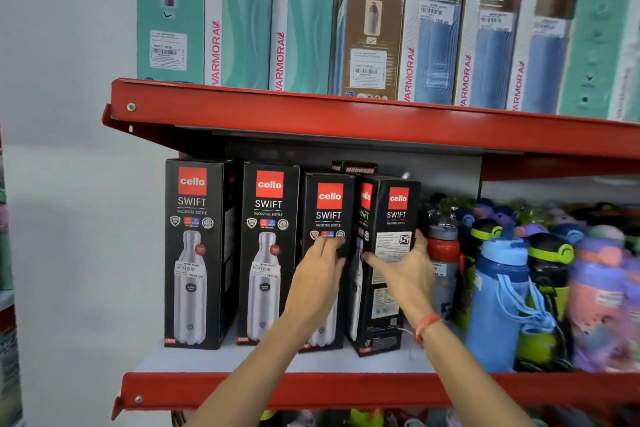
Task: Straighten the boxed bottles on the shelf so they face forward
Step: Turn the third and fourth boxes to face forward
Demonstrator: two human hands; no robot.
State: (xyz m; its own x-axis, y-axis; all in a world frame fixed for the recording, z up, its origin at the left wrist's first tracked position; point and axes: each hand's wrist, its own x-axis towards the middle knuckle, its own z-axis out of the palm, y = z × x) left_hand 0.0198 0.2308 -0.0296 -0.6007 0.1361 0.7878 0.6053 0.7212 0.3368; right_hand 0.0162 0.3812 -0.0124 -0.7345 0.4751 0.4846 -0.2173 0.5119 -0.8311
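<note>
Currently, your right hand (407,274) clasps the fourth black box (384,263), which stands turned corner-on beside the loose bottles (498,291), mid-shelf (311,388). Your left hand (320,274) lies spread, fingers apart, on the third box (327,204), gripping nothing.

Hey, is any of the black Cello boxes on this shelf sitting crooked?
Yes. The fourth Cello box, gripped by the right hand, is turned corner-out, showing its side panel. The left hand rests on the third box, which faces forward.
</note>
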